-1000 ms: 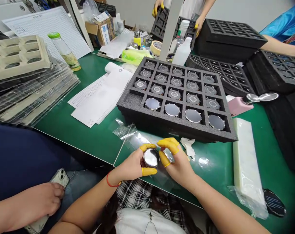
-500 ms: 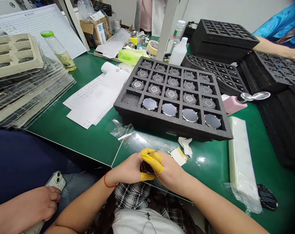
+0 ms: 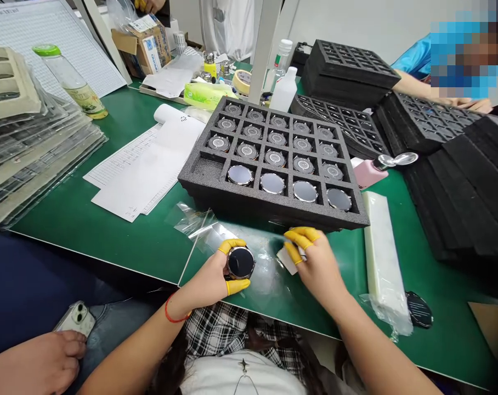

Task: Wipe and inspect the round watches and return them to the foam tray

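My left hand (image 3: pixel 213 275), with yellow finger cots, pinches a round watch case (image 3: pixel 240 262) between thumb and forefinger; its dark glass face points up. My right hand (image 3: pixel 317 264), also in yellow cots, rests on the green table with its fingertips closed on a small white pad (image 3: pixel 287 257). Both hands sit just in front of a grey foam tray (image 3: pixel 216 181) whose cells hold several round watch cases. A clear plastic sheet (image 3: pixel 216 233) lies under my left hand.
Papers (image 3: pixel 137 170) lie left of the tray, with stacked clear trays (image 3: pixel 35 148) and a bottle (image 3: pixel 70 81) beyond. Black foam trays (image 3: pixel 438 142), a pink dispenser (image 3: pixel 368 171) and a white wrapped block (image 3: pixel 383 258) stand right. Another person's hand holds a phone (image 3: pixel 74 319) at lower left.
My hands have separated: the right hand has left the watch case and moved right onto the white pad. The left hand keeps the case, now showing its dark face.
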Demonstrator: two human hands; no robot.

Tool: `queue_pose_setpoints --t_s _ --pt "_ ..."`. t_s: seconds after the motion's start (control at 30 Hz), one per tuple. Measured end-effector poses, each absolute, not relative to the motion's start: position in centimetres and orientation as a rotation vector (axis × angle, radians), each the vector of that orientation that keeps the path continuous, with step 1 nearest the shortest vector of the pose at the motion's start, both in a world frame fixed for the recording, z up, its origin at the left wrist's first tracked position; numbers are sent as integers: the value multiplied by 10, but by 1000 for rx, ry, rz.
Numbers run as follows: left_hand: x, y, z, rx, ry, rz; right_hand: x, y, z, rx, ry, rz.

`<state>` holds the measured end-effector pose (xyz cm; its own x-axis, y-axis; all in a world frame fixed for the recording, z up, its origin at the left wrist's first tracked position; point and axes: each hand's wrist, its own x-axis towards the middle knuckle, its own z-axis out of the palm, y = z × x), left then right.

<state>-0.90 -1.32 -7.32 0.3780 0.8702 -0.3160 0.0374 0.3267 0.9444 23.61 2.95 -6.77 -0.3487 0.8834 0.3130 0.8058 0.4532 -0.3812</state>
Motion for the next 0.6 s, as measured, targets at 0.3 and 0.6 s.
queue_pose_setpoints --t_s 0.3,0.6 --pt "-7 -12 -66 1259 1062 706 216 26 -55 -1231 -2259 334" --pt "-9 -13 -69 1303 1031 735 168 -7 -55 -814 -2431 239"
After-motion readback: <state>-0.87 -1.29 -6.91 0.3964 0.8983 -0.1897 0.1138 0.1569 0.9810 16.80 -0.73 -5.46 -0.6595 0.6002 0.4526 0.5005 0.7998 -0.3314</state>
